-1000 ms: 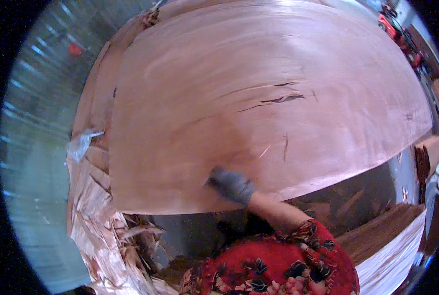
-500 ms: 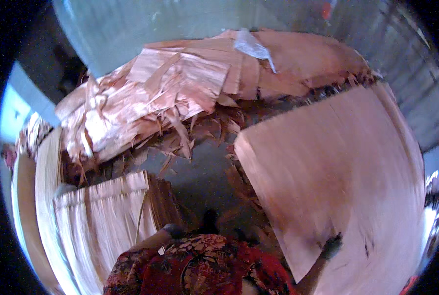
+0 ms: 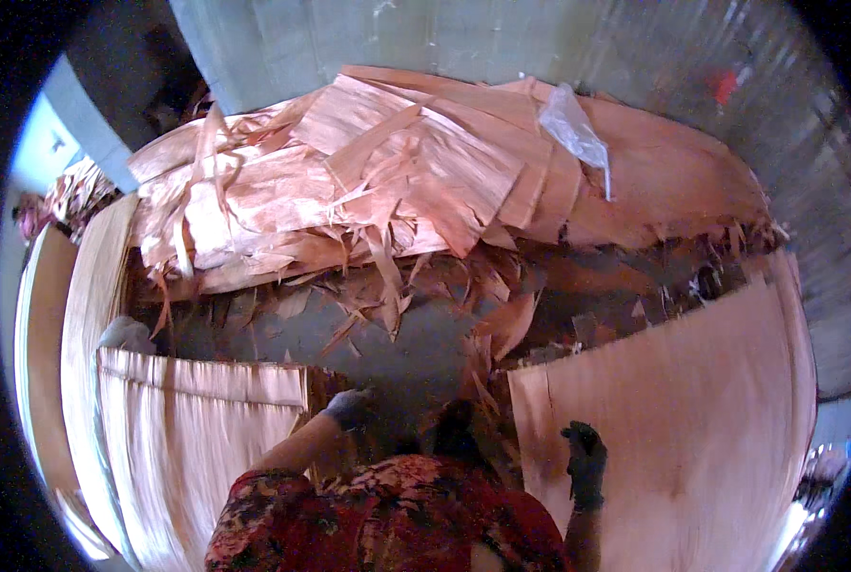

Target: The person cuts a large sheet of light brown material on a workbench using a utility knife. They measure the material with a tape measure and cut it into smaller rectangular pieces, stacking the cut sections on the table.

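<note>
My right hand (image 3: 585, 459), in a dark glove, sits with curled fingers on a large pale-brown veneer sheet (image 3: 702, 410) spread at the lower right, close to its left edge. In a grey glove, my left hand (image 3: 349, 408) reaches forward by the right corner of a paler, streaky veneer sheet (image 3: 206, 429) lying at the lower left. Whether it grips that sheet is unclear. My red patterned shirt fills the bottom middle.
A heap of torn veneer strips and sheets (image 3: 378, 181) lies ahead, with a clear plastic bag (image 3: 573, 129) on top. Scraps litter the dark floor (image 3: 397, 334) between. A pale glove (image 3: 125, 334) shows at the left by stacked veneer (image 3: 82, 315). A grey wall (image 3: 502, 38) stands behind.
The big sheet, raised in front of me a second ago, now lies low at my right with my right hand still on it. My view swung toward the scrap heap and my left hand came forward.
</note>
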A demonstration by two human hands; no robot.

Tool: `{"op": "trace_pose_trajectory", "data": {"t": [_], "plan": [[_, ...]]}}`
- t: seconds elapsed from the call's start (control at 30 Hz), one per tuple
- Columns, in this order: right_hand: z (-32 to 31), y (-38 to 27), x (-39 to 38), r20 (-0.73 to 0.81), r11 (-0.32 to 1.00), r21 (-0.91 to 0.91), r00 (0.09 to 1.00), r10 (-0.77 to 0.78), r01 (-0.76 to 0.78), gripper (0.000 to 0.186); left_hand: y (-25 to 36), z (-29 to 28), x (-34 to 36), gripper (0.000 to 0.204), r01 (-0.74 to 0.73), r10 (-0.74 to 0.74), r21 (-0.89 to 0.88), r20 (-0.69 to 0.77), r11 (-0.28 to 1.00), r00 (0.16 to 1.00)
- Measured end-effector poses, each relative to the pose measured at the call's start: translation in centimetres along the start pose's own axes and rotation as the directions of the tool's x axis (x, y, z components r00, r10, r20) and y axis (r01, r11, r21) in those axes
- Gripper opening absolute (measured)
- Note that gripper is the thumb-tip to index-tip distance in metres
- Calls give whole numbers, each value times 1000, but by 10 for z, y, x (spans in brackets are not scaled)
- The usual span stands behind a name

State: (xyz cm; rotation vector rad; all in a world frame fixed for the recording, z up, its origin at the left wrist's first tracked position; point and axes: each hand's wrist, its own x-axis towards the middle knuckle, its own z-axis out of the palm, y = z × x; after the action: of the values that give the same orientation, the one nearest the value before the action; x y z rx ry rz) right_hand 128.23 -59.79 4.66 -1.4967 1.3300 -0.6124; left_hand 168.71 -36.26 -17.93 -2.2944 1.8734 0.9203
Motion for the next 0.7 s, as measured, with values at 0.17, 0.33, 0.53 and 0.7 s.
{"op": "trace_pose_trajectory", "data": {"t": [0.17,0.33,0.53,0.7], "plan": [[69,-22,134,193,966,167,955,-226,195,18,-34,-5,-95,50,369,-369,-18,18,929,929],[147,-113,223,363,942,-72,888,-282,329,16,-39,5,-121,47,642,-594,-290,245,709,766],[225,-172,303,505,853,-231,808,-305,467,23,-87,-16,-46,44,625,-634,-489,174,609,754],[281,-164,383,515,782,-283,776,-365,555,26,-138,-67,24,41,403,-630,-668,-127,625,767]]}}
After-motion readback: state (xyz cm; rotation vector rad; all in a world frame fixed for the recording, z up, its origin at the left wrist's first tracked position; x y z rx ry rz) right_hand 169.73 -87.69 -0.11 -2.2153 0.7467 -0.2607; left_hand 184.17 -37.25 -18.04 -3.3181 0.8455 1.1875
